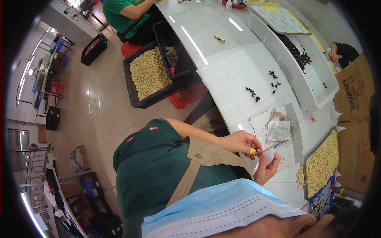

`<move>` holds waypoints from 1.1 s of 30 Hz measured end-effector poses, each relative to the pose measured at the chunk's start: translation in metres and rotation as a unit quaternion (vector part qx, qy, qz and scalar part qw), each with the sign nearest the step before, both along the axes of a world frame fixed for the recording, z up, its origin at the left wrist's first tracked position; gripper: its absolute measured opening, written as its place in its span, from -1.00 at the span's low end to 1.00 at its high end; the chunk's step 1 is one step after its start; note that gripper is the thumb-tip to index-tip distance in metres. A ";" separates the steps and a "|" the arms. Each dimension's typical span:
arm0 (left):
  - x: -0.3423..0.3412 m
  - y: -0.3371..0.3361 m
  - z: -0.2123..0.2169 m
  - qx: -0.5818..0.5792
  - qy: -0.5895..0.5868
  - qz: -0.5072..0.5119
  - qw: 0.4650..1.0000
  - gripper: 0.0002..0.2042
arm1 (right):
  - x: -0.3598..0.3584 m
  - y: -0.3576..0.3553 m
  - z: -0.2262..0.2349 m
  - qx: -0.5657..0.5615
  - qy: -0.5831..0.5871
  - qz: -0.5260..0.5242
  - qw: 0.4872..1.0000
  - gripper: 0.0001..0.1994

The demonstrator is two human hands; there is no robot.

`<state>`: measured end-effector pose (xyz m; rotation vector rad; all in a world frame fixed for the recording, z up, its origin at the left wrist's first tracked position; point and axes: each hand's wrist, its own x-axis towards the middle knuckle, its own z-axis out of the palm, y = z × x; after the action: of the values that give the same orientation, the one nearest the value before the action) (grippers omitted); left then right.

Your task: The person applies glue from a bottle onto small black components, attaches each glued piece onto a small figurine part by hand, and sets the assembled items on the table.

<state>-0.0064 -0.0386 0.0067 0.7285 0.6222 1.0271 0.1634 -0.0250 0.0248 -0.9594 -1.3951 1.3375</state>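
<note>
The left hand (241, 142) pinches a small yellow piece (252, 151) above the near edge of the surface (238, 71); the right hand (266, 166) grasps a small bottle (269, 155), its blue tip touching the piece.

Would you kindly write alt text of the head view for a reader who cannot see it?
A person's left hand pinches a small yellow piece while the right hand holds a small white bottle to it over a white table. A tray of pale yellow pieces lies to the right.

Glossy beige floor tiles (103, 115) mirror the ceiling lights. A long white worktable (222, 35) runs past. Cardboard boxes (353, 91) stand beside it.
</note>
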 end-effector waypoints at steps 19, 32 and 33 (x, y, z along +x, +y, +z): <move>0.005 -0.002 -0.001 -0.006 0.013 0.005 1.000 -0.77 | 0.003 0.000 0.001 -0.006 -0.013 0.016 1.000 -0.72; 0.001 -0.007 -0.002 -0.006 0.034 0.013 0.999 -0.76 | 0.002 -0.001 -0.003 0.001 0.005 0.035 0.999 -0.71; 0.002 -0.007 -0.002 -0.004 0.032 0.015 0.999 -0.76 | 0.002 -0.001 -0.003 -0.005 -0.010 0.029 1.000 -0.71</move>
<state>-0.0042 -0.0456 0.0048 0.7495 0.6937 1.0324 0.1656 -0.0264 0.0215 -0.9479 -1.4408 1.3822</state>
